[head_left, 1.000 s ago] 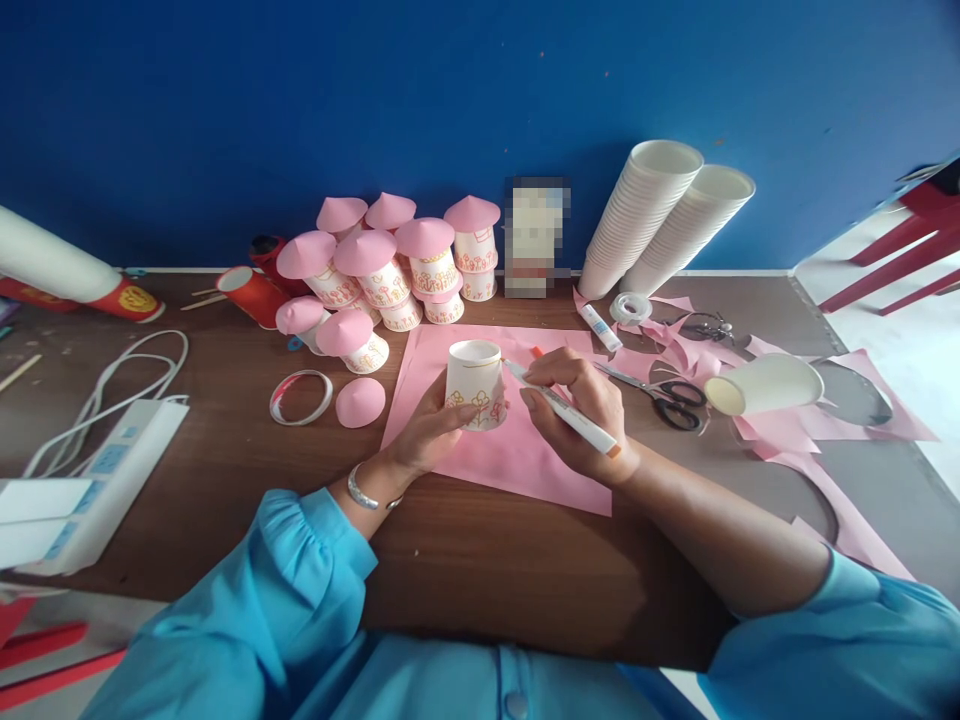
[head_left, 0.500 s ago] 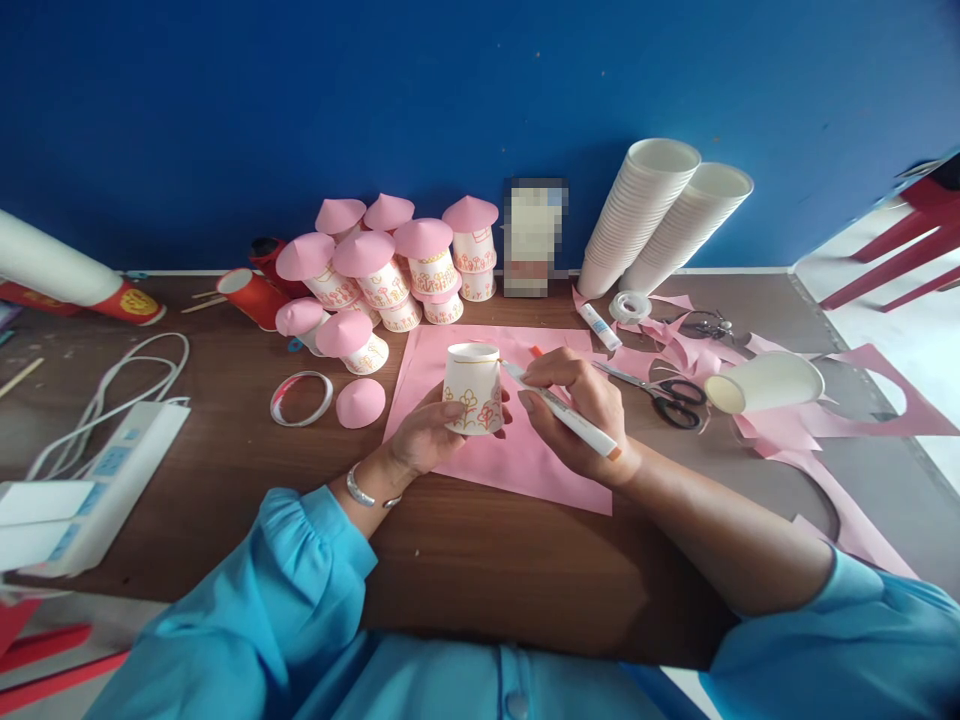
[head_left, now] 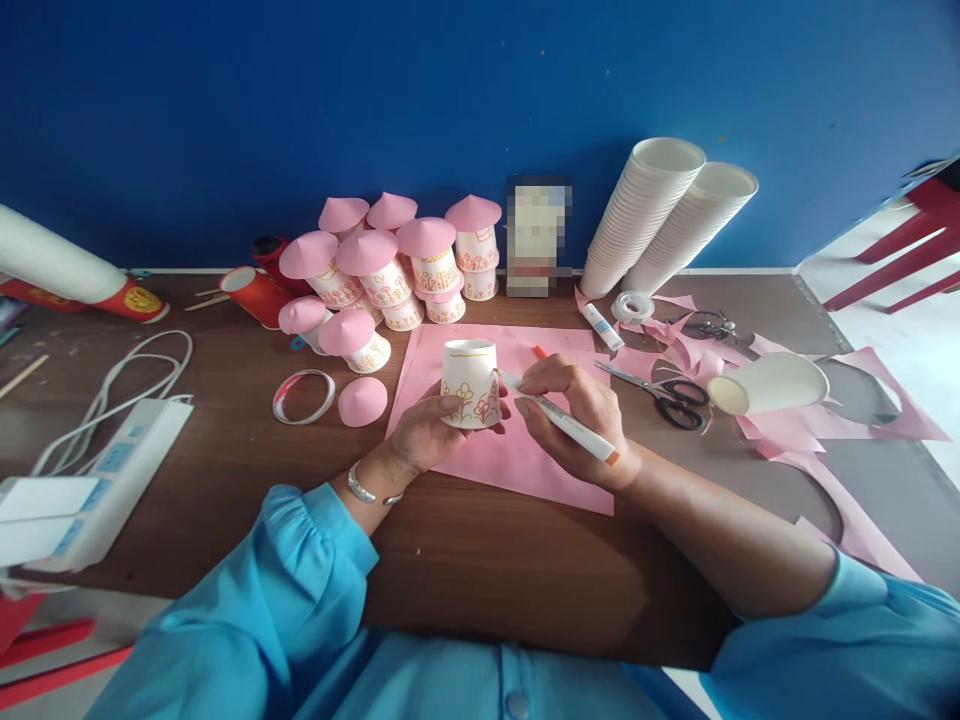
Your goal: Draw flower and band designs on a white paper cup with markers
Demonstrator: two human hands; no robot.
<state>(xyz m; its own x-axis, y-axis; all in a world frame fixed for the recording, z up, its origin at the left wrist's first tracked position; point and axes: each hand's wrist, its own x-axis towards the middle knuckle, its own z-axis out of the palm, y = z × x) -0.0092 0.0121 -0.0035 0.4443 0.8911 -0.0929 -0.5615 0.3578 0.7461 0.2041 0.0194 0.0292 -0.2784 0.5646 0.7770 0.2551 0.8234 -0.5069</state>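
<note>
My left hand (head_left: 431, 430) is closed around a white paper cup (head_left: 469, 372) turned upside down, with orange and red flowers drawn round its lower part and an orange line near its top. In my right hand (head_left: 581, 410) is a white marker (head_left: 566, 425) with an orange end; its tip is at the cup's right side, and I cannot tell whether it touches. Both hands are above pink paper sheets (head_left: 555, 475). An orange marker cap (head_left: 540, 352) shows just behind my right hand.
Decorated cups with pink cone roofs (head_left: 425, 238) stand by the wall. Tall cup stacks (head_left: 637, 215) are at the back right. Scissors (head_left: 679, 405), a glue stick (head_left: 602, 326), a lying cup (head_left: 772, 383) and pink scraps are right; a tape ring (head_left: 304, 397) and power strip (head_left: 124, 475) left.
The cup has turned a little in my left hand and tilted slightly. The marker tip has moved a little lower along the cup's right side.
</note>
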